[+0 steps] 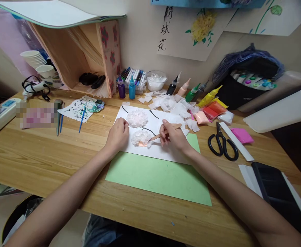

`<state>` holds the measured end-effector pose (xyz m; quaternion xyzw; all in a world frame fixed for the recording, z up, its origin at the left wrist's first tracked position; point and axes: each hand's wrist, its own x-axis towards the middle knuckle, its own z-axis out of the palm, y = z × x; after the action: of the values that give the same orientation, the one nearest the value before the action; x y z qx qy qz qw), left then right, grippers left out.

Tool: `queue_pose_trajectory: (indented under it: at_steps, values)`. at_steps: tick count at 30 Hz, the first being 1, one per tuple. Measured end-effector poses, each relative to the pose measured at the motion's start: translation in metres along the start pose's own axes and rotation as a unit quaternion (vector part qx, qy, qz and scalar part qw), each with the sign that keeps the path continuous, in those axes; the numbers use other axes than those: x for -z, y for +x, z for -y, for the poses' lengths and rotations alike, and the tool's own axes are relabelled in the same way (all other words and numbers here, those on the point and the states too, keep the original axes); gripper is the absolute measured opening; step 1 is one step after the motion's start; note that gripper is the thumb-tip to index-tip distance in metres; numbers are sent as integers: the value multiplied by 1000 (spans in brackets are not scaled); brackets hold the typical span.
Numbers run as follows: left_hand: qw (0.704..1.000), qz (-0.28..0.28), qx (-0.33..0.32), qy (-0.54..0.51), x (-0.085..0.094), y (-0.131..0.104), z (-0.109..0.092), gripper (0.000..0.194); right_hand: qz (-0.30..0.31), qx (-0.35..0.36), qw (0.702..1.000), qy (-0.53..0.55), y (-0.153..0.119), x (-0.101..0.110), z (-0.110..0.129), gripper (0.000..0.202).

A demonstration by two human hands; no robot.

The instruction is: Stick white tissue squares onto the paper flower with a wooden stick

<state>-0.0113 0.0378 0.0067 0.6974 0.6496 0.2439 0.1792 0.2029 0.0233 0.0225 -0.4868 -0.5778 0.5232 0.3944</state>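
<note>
Ruffled flowers (137, 118), two, one stick (155, 137) in right hand (173, 136)

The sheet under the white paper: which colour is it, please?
The sheet is light green, best seen in the head view.

The right grip (173, 134) holds a wooden stick (155, 137), its tip at the nearer ruffled flower (139, 136); the left grip (118, 132) rests on the white sheet (163, 151); green paper (158, 176) lies beneath, on the counter (88, 192); black scissors (219, 136) lie to the right.
</note>
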Motion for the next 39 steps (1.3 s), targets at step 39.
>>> queue_pose_trajectory:
  at_steps: [39]
  values:
    - [998,16,-29,52,-1,0,-1,14,-81,-136,987,-9,36,-10,1,53]
